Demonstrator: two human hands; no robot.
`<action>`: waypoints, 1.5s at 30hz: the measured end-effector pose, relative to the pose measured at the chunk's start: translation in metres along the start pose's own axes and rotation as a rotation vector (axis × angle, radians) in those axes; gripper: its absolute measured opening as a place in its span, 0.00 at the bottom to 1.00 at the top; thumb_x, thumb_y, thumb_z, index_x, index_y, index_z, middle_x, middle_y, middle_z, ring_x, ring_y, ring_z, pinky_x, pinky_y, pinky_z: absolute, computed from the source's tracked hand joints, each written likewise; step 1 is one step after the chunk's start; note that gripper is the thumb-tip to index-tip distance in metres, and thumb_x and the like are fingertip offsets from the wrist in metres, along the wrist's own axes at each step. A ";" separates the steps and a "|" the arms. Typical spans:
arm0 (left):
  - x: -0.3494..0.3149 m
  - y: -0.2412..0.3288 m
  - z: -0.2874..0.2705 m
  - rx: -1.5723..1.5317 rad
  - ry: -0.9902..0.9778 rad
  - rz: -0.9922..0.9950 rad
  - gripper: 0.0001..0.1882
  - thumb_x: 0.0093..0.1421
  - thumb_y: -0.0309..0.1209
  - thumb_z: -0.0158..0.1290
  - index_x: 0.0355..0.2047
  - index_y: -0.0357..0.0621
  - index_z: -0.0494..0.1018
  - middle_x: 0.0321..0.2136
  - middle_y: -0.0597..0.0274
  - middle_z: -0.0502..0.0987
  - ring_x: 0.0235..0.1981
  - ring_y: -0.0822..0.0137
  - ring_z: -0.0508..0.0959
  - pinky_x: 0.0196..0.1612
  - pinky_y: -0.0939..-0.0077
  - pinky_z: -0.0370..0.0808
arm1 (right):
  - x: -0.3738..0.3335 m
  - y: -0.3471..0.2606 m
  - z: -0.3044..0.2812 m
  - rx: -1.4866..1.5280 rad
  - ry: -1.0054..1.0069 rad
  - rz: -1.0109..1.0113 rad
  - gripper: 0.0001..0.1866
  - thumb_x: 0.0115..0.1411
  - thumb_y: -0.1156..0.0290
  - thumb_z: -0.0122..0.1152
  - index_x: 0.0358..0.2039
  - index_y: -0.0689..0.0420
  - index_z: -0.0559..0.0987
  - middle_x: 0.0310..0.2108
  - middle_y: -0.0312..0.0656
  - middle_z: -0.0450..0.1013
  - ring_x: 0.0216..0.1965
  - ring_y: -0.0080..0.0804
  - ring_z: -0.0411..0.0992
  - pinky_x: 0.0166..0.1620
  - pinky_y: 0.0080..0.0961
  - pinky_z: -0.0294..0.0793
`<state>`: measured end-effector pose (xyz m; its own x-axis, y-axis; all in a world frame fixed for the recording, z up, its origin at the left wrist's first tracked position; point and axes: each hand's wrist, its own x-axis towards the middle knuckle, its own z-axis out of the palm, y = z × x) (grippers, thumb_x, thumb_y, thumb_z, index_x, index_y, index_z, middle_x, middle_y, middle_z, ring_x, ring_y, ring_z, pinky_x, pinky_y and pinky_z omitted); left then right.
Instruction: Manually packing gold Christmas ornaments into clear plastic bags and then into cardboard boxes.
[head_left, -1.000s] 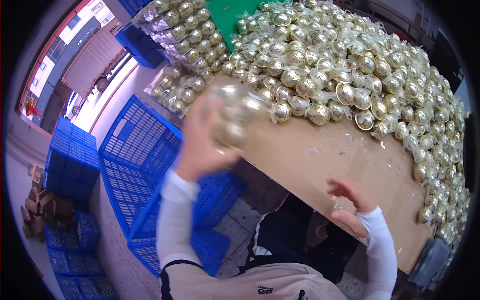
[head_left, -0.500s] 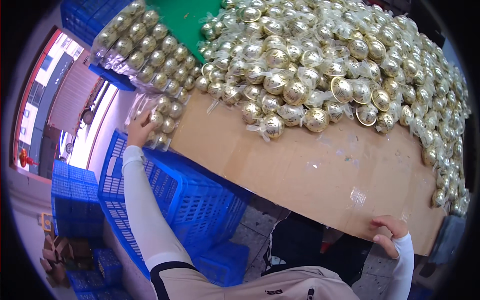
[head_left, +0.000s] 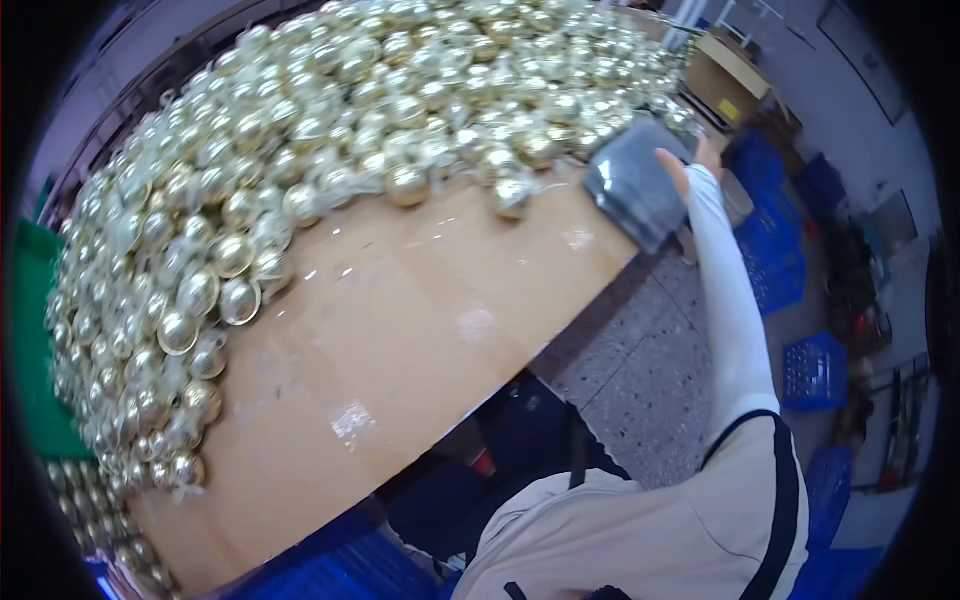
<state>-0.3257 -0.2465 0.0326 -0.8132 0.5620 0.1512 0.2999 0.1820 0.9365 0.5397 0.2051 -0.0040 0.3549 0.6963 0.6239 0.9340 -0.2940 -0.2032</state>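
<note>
My right hand [head_left: 692, 170] is stretched out to the far right, beside a grey, shiny, box-shaped item [head_left: 640, 185], perhaps a stack of clear plastic trays, at the table's right end. Its thumb and fingers stand apart at the item's right edge; whether they touch it I cannot tell. Nothing shows between them. My left hand is out of view. A big heap of shiny gold balls [head_left: 405, 185], many with clear plastic wrapping, covers the far and left side of the cardboard-topped table [head_left: 400, 300].
Gold balls in rows [head_left: 90, 500] sit at the lower left, near a green surface [head_left: 40, 340]. Blue plastic crates [head_left: 815, 370] stand on the floor at right. Behind my hand is an open cardboard box [head_left: 725, 80]. Blue crates [head_left: 330, 560] also lie below the table's near edge.
The view has swung to the right. My right hand has gone from the table's near edge out to the grey item. My left hand, earlier at the packed balls, has left view.
</note>
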 end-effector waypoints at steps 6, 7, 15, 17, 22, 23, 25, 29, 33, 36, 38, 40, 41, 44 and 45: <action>-0.071 0.074 0.115 1.291 0.042 0.914 0.16 0.62 0.36 0.45 0.40 0.34 0.73 0.44 0.48 0.73 0.45 0.50 0.72 0.50 0.64 0.67 | 0.010 0.038 0.018 -0.010 -0.478 0.474 0.69 0.28 0.38 0.70 0.62 0.62 0.43 0.61 0.58 0.48 0.61 0.54 0.50 0.61 0.39 0.53; -0.085 0.090 0.132 1.301 0.042 0.922 0.16 0.62 0.36 0.45 0.40 0.34 0.73 0.44 0.48 0.73 0.45 0.50 0.72 0.50 0.64 0.67 | 0.017 0.038 0.009 0.008 -0.545 0.431 0.69 0.28 0.42 0.72 0.62 0.63 0.43 0.60 0.57 0.50 0.60 0.52 0.53 0.60 0.36 0.56; -0.114 0.093 0.198 0.916 -0.224 1.198 0.10 0.61 0.27 0.47 0.37 0.30 0.73 0.37 0.47 0.75 0.39 0.54 0.74 0.44 0.65 0.70 | 0.055 0.079 -0.004 0.339 -0.603 0.548 0.32 0.42 0.64 0.69 0.46 0.65 0.67 0.29 0.47 0.74 0.24 0.34 0.74 0.25 0.24 0.73; -0.126 0.074 0.220 0.728 -0.328 1.104 0.10 0.54 0.20 0.48 0.37 0.31 0.71 0.44 0.47 0.72 0.47 0.51 0.72 0.51 0.62 0.66 | 0.036 0.084 -0.001 0.782 -0.462 0.476 0.15 0.49 0.71 0.61 0.36 0.65 0.72 0.17 0.40 0.71 0.13 0.25 0.68 0.14 0.19 0.62; -0.162 0.107 0.298 0.489 -0.550 1.163 0.14 0.51 0.20 0.50 0.40 0.31 0.72 0.40 0.46 0.73 0.43 0.49 0.73 0.48 0.61 0.67 | 0.012 0.049 -0.028 1.180 -0.242 0.389 0.07 0.54 0.74 0.53 0.33 0.62 0.72 0.21 0.39 0.71 0.18 0.21 0.69 0.18 0.16 0.63; -0.168 0.113 0.309 0.410 -0.606 1.174 0.12 0.51 0.18 0.49 0.38 0.30 0.72 0.38 0.45 0.74 0.40 0.48 0.73 0.46 0.62 0.69 | 0.010 0.047 -0.027 1.376 -0.259 0.395 0.07 0.55 0.74 0.53 0.33 0.62 0.72 0.22 0.39 0.72 0.19 0.21 0.69 0.19 0.15 0.64; -0.179 0.109 0.327 0.278 -0.652 1.033 0.12 0.52 0.18 0.49 0.38 0.29 0.72 0.37 0.46 0.74 0.39 0.50 0.74 0.44 0.64 0.70 | -0.016 0.013 -0.039 1.593 -0.380 0.314 0.12 0.58 0.74 0.51 0.42 0.62 0.70 0.23 0.38 0.70 0.15 0.18 0.63 0.16 0.12 0.59; -0.207 0.126 0.389 -0.199 -0.817 0.382 0.16 0.59 0.23 0.45 0.47 0.30 0.67 0.39 0.50 0.74 0.37 0.60 0.76 0.41 0.71 0.72 | -0.090 -0.045 -0.058 1.696 -0.554 0.208 0.18 0.59 0.72 0.51 0.49 0.63 0.67 0.23 0.39 0.72 0.13 0.19 0.63 0.15 0.12 0.61; -0.220 0.150 0.454 -0.488 -1.035 -0.063 0.23 0.64 0.33 0.41 0.57 0.34 0.57 0.51 0.51 0.66 0.48 0.61 0.71 0.49 0.72 0.68 | -0.131 -0.095 -0.068 1.670 -0.621 0.241 0.20 0.58 0.72 0.52 0.50 0.64 0.65 0.23 0.41 0.73 0.12 0.19 0.64 0.14 0.14 0.61; -0.228 0.162 0.470 -0.486 -0.996 0.002 0.25 0.64 0.34 0.42 0.59 0.36 0.54 0.55 0.53 0.61 0.52 0.61 0.67 0.51 0.71 0.66 | -0.082 -0.069 -0.043 1.591 -0.231 0.301 0.20 0.57 0.71 0.51 0.49 0.66 0.64 0.24 0.42 0.73 0.12 0.19 0.63 0.14 0.15 0.60; -0.230 0.163 0.465 -0.453 -1.121 0.131 0.24 0.63 0.32 0.43 0.58 0.37 0.57 0.55 0.56 0.63 0.53 0.63 0.67 0.52 0.72 0.65 | -0.038 -0.015 -0.015 1.346 -0.234 0.374 0.15 0.57 0.70 0.50 0.42 0.65 0.68 0.21 0.40 0.73 0.11 0.20 0.61 0.14 0.18 0.60; -0.234 0.155 0.465 -0.442 -1.188 0.127 0.23 0.63 0.31 0.43 0.57 0.37 0.58 0.55 0.58 0.63 0.53 0.63 0.67 0.52 0.72 0.64 | 0.009 0.078 0.043 0.400 -0.209 0.273 0.15 0.56 0.67 0.50 0.40 0.64 0.70 0.20 0.45 0.72 0.12 0.31 0.67 0.15 0.28 0.65; -0.235 0.148 0.468 -0.418 -1.221 0.112 0.22 0.62 0.29 0.44 0.56 0.38 0.60 0.54 0.59 0.64 0.53 0.64 0.67 0.53 0.73 0.64 | 0.023 0.098 0.061 0.391 -0.197 0.276 0.15 0.56 0.67 0.50 0.40 0.64 0.70 0.20 0.45 0.72 0.12 0.31 0.67 0.15 0.28 0.65; -0.238 0.135 0.463 -0.414 -1.225 0.092 0.20 0.61 0.25 0.45 0.54 0.37 0.62 0.52 0.61 0.66 0.52 0.65 0.68 0.53 0.74 0.64 | 0.036 0.096 0.074 -0.315 -0.256 0.258 0.13 0.56 0.66 0.48 0.38 0.60 0.72 0.22 0.47 0.73 0.27 0.40 0.75 0.28 0.37 0.72; -0.237 0.131 0.459 -0.375 -1.224 0.096 0.20 0.61 0.25 0.46 0.54 0.37 0.63 0.52 0.61 0.66 0.52 0.65 0.68 0.53 0.74 0.64 | 0.035 0.067 0.059 -0.289 -0.273 0.269 0.12 0.56 0.65 0.49 0.36 0.60 0.72 0.22 0.46 0.73 0.28 0.39 0.74 0.31 0.37 0.71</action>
<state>0.1356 0.0146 -0.0258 0.2494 0.9681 0.0217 0.0111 -0.0252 0.9996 0.6175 0.2481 -0.0402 0.6169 0.7055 0.3489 0.7711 -0.6306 -0.0883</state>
